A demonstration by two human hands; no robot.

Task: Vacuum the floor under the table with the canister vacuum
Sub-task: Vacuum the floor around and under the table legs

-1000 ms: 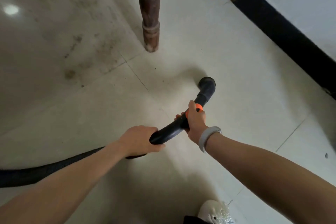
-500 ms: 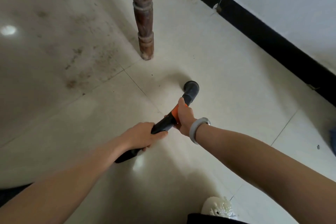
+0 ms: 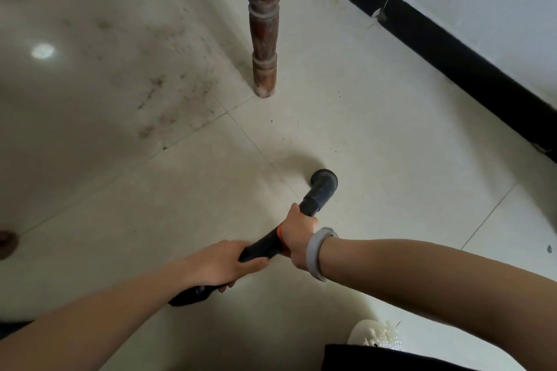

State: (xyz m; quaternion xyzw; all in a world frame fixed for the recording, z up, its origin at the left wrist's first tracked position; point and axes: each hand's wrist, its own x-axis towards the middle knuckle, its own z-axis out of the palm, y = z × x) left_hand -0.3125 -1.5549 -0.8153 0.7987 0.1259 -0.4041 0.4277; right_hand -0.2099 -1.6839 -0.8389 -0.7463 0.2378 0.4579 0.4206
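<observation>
Both hands' fingers curl around the black vacuum hose [image 3: 265, 245]: left hand [image 3: 221, 263] nearer, right hand [image 3: 298, 235] farther along. Its nozzle [image 3: 324, 182] meets the tiled floor [image 3: 391, 129], near-right of the wooden leg [image 3: 262, 39].

The black vacuum hose [image 3: 262, 245] is slanting from lower left up to the right, an orange band showing partway along it. Its bent round nozzle [image 3: 323, 182] is pointing down at the pale tiled floor [image 3: 376, 135], lying nearer the camera than the turned wooden table leg [image 3: 263, 33] and well apart from it. Dusty smudges are lying on the tiles left of that leg.
</observation>
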